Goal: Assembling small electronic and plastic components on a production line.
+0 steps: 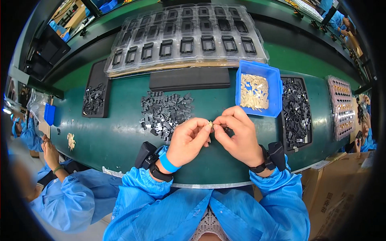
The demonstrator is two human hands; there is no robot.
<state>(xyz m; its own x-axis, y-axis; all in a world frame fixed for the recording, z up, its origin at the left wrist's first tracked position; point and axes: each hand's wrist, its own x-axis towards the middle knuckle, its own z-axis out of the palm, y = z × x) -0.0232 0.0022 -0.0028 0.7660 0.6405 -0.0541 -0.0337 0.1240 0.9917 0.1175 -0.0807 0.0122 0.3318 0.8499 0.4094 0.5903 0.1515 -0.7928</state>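
Close together over the green table [217,168], my two hands meet fingertip to fingertip. Between thumb and fingers my left hand [187,138] pinches a small cream-coloured piece [210,124]. My right hand [241,134] is closed with its thumb and forefinger at that same piece; something dark shows by its curled fingers, too hidden to name. A loose pile of small black plastic parts [165,112] lies just beyond my left hand. Beyond my right hand stands a blue bin [275,86] holding many cream pieces [254,92] like the pinched one.
Black trays of small black parts stand at right [296,114] and left [96,72]. A black foam block [189,79] lies below a clear tray of black frames [187,46]. Far right is a parts tray [341,107]. At left, cream scraps [71,141] lie near a co-worker's hand [50,154].
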